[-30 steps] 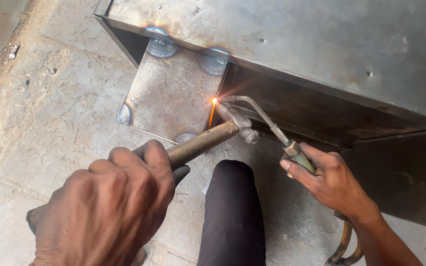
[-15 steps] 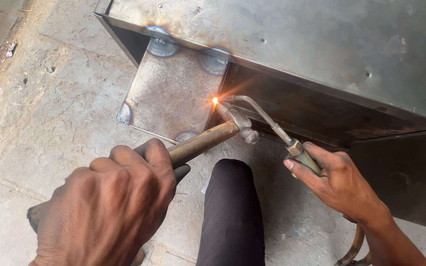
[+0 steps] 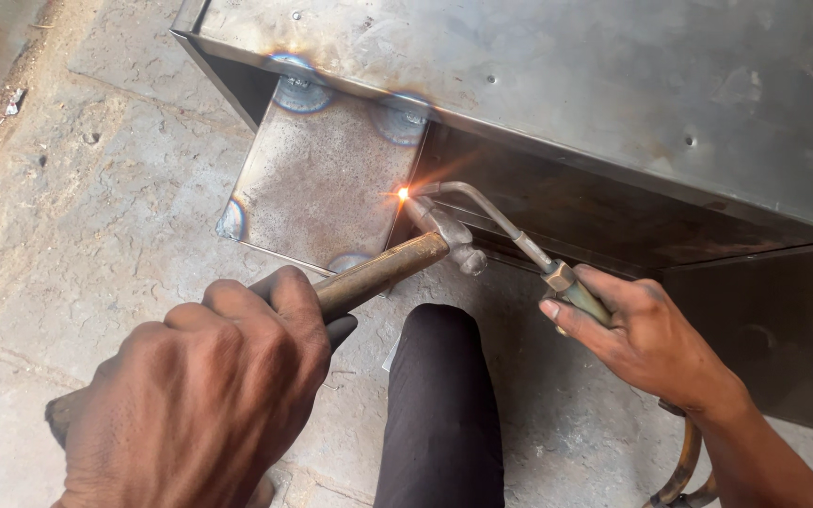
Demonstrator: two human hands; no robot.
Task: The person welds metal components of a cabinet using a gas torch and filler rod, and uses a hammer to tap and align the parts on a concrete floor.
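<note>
My left hand (image 3: 204, 390) grips the wooden handle of a hammer (image 3: 383, 271), whose metal head (image 3: 449, 235) rests at the edge of a steel sheet box (image 3: 557, 85). My right hand (image 3: 646, 339) holds a gas torch (image 3: 510, 235) by its brass body. The torch's bent tip ends in a small orange flame (image 3: 403, 194) at the seam between a vertical inner plate (image 3: 317, 183) and the box. The hammer head sits just right of the flame.
My knee in dark trousers (image 3: 439, 404) lies between both hands. Hoses (image 3: 679, 470) trail from the torch at the lower right. Bluish heat marks (image 3: 298, 89) dot the box edge. Rough concrete floor (image 3: 68, 188) spreads to the left.
My right hand has slid slightly right and down along the torch. The flame and the hammer stay at the same seam.
</note>
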